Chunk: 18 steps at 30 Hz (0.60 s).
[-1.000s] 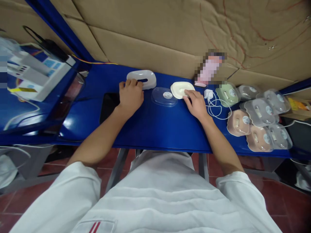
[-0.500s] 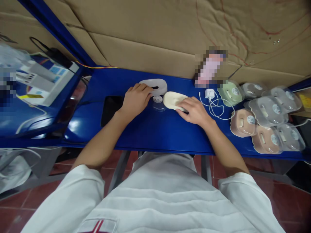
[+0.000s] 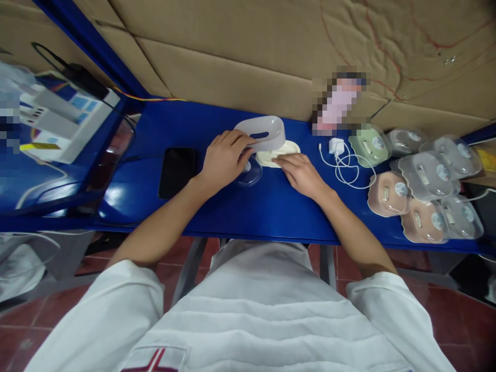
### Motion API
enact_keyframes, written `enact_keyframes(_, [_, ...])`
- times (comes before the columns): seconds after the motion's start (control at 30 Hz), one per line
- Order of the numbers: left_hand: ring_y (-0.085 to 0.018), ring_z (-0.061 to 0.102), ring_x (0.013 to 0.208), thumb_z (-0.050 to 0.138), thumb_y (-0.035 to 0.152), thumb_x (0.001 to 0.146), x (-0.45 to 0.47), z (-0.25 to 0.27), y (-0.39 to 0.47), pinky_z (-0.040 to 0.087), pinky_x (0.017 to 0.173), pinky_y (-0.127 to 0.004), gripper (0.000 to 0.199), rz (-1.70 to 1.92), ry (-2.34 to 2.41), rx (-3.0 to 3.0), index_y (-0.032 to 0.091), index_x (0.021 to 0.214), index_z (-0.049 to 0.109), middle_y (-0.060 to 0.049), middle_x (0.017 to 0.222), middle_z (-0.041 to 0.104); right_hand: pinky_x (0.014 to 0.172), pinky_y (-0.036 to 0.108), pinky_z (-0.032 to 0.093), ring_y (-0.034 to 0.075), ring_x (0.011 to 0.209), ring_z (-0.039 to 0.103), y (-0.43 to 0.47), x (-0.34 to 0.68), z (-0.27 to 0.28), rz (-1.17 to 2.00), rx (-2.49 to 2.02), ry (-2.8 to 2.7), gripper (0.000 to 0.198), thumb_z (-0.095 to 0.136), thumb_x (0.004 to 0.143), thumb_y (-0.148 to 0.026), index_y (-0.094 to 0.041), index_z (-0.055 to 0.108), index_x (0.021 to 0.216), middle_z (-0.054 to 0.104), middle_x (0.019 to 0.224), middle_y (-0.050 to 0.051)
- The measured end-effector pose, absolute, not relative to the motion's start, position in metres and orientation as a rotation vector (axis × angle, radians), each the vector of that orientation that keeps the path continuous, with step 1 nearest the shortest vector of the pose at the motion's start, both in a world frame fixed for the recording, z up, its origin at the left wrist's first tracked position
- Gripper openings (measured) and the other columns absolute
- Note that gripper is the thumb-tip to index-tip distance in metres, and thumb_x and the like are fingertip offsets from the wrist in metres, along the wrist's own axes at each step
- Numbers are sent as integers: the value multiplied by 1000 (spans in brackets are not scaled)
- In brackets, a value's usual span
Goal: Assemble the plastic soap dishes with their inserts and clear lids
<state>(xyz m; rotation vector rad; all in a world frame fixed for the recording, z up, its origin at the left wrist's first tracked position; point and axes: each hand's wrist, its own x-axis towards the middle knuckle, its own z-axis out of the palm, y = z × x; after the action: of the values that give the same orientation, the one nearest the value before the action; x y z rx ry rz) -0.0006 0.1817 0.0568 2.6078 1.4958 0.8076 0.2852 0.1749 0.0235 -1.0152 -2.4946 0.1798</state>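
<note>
My left hand [image 3: 228,159] grips the near left rim of a white oval dish [image 3: 274,133] with a dark slot in its floor. That dish is raised and overlaps the far side of a cream oval dish [image 3: 267,159]. The fingers of my right hand [image 3: 302,174] close on the cream dish's right end, and its underside or inside cannot be told. Under my left fingertips lies a clear plastic cover [image 3: 251,175] with a round sticker, partly hidden.
A black phone [image 3: 177,173] lies left of my left hand. To the right are a white charger with cable [image 3: 336,146] and several lidded soap-dish-like boxes [image 3: 387,194] in green, grey and peach. A blurred-out upright object [image 3: 339,103] leans on the cardboard. White boxes [image 3: 72,129] stand at left.
The white dish has moved right and up over the cream dish in my left hand. My right hand has shifted slightly left, and the cream dish sits partly beneath the white one.
</note>
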Motion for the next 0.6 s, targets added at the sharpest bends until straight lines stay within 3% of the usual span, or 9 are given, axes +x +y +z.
enact_keyframes(0.2, [-34, 70, 115, 50, 34, 112, 7, 45, 182, 55, 96, -48, 35, 684, 1384, 2699, 19, 132, 76, -14, 126, 76, 109, 50, 56, 28, 122, 74, 162, 274, 29, 93, -822, -2395, 34, 49, 115, -31, -25, 79, 131, 81, 128, 8])
enact_keyframes(0.37, [-32, 71, 115, 51, 31, 112, 13, 46, 172, 51, 97, -48, 32, 626, 1215, 2806, 23, 129, 77, -12, 121, 78, 120, 61, 47, 37, 145, 60, 165, 284, 36, 87, -976, -2406, 47, 57, 111, -50, -29, 66, 152, 66, 155, 12])
enact_keyframes(0.47, [-34, 72, 117, 57, 33, 108, 12, 51, 166, 50, 100, -49, 31, 543, 1101, 2838, 22, 130, 76, -12, 124, 78, 121, 62, 45, 39, 147, 58, 170, 290, 34, 166, -984, -2514, 54, 60, 108, -60, -27, 67, 151, 67, 154, 14])
enact_keyframes(0.6, [-37, 70, 122, 65, 34, 102, 10, 55, 165, 49, 102, -50, 37, 440, 1057, 2875, 20, 135, 73, -16, 130, 75, 119, 60, 45, 38, 146, 58, 173, 289, 30, 149, -976, -2534, 47, 61, 109, -55, -26, 73, 143, 71, 149, 13])
